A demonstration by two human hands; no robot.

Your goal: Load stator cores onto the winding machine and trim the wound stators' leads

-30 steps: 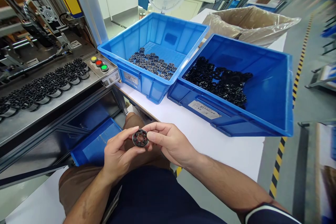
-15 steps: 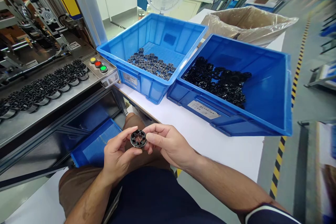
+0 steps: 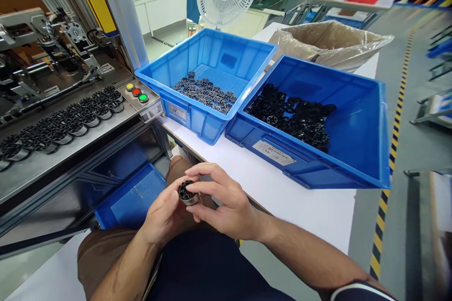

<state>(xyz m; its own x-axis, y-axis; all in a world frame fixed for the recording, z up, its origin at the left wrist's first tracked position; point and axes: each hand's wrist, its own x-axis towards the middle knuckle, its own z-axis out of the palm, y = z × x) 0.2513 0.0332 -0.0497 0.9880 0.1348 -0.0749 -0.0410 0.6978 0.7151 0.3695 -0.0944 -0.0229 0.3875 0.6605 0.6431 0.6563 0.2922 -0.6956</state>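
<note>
Round part (image 3: 188,197), black spoked face within a metal rim, is off the bench's (image 3: 282,197) near edge, over our lap. Our left hand (image 3: 162,209) grasps it at the rim; our right hand (image 3: 228,202) also grips it, thumb at the lower side, one fingertip on the black face. On the bench, left bin (image 3: 194,124) with metal-rimmed parts touches or nearly touches right bin (image 3: 318,169) with black pieces. Similar parts in rows (image 3: 67,124) line the machine table's (image 3: 88,150) front edge.
</note>
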